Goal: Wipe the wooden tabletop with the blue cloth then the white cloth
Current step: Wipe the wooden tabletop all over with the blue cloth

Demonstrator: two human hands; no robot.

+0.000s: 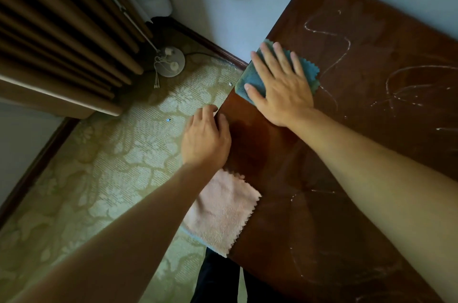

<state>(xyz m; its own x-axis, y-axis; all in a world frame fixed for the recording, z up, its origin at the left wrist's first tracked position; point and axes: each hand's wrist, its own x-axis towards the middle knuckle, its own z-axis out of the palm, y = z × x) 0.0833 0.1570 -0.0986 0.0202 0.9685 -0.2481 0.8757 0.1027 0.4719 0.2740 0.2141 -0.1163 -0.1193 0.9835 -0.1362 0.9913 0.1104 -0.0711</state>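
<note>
The left hand point(205, 139) curls its fingers over the worktop point(371, 154) left edge, gripping it as a brace. Just nearer along that edge the white cloth point(223, 211) lies limp, half overhanging; soft and light, best pinched at a corner. By the far-left corner the right hand point(280, 84) presses flat, fingers spread, on the blue cloth point(252, 77). It looks thin and floppy, likely to bunch unless held under the palm. White streaks point(329, 32) lie further right.
</note>
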